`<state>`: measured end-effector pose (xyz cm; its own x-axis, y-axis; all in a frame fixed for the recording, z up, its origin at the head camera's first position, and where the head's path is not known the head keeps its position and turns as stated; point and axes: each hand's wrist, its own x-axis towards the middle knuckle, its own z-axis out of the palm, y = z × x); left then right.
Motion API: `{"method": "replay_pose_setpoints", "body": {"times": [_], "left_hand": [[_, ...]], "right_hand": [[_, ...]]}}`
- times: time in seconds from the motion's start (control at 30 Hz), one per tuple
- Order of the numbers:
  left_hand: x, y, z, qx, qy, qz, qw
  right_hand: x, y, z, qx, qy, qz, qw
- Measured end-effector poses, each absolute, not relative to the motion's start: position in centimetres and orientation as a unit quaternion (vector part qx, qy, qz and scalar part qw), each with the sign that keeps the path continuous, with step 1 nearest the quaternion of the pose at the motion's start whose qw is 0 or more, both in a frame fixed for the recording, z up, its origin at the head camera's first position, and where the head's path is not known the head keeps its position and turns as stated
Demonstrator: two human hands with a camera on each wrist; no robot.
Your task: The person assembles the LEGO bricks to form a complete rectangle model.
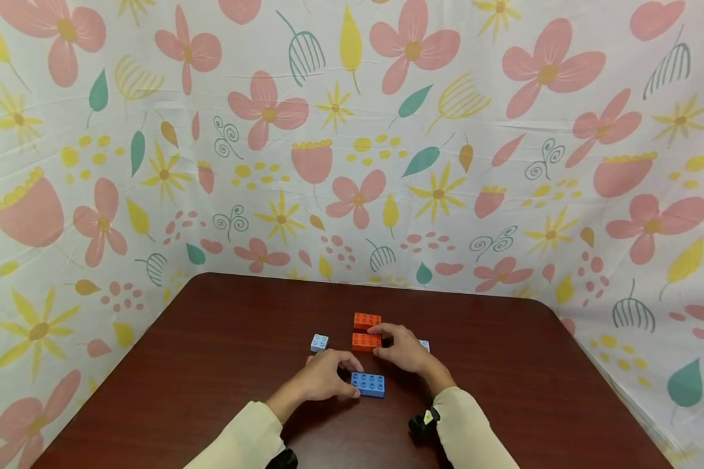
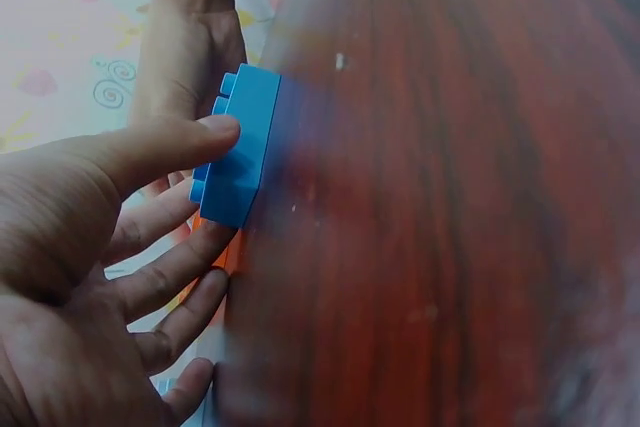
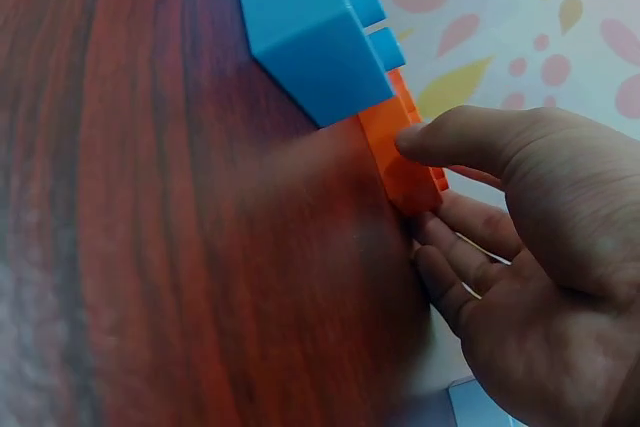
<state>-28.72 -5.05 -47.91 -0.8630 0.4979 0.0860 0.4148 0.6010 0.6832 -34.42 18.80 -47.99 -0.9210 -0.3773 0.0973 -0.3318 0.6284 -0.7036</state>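
Observation:
My left hand holds the left end of a blue eight-stud toy brick, thumb on the near side and fingertips behind. The left wrist view has the thumb pressed against the side of this blue brick. Farther back, my right hand pinches the right end of an orange-red toy brick. In the right wrist view, the thumb lies on the side of that orange brick, and other fingers reach past its end. Both bricks sit studs up on the table.
A second orange-red brick lies just behind the gripped one. A small pale blue brick is left of them. Another pale blue brick shows partly behind my right hand. The brown table backs onto a flowered cloth.

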Motion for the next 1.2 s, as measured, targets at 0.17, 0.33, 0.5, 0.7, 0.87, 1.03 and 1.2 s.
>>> {"method": "replay_pose_setpoints", "body": {"times": [0.17, 0.33, 0.5, 0.7, 0.87, 1.03, 1.2], "left_hand": [[-28.6, -5.0, -47.8, 0.25, 0.896, 0.364, 0.054], [-28.5, -4.9, -47.7, 0.246, 0.897, 0.364, 0.05], [-28.6, -5.0, -47.8, 0.245, 0.895, 0.368, 0.052], [-28.8, -5.3, -47.9, 0.244, 0.888, 0.384, 0.061], [-29.1, -5.6, -47.8, 0.248, 0.878, 0.402, 0.08], [-29.4, -6.0, -47.6, 0.248, 0.868, 0.421, 0.093], [-29.7, -6.4, -47.5, 0.251, 0.861, 0.434, 0.087]], "right_hand": [[-34.4, 18.6, -48.1, -0.189, 0.903, -0.386, 0.022], [-34.5, 18.5, -48.3, -0.186, 0.902, -0.389, 0.012], [-34.5, 18.6, -48.4, -0.185, 0.902, -0.389, 0.01], [-34.5, 18.7, -48.5, -0.184, 0.897, -0.4, 0.019], [-34.4, 18.9, -48.5, -0.173, 0.894, -0.413, 0.023], [-34.0, 19.0, -48.0, -0.166, 0.891, -0.422, 0.031], [-33.3, 19.3, -46.9, -0.18, 0.888, -0.421, 0.028]]}}
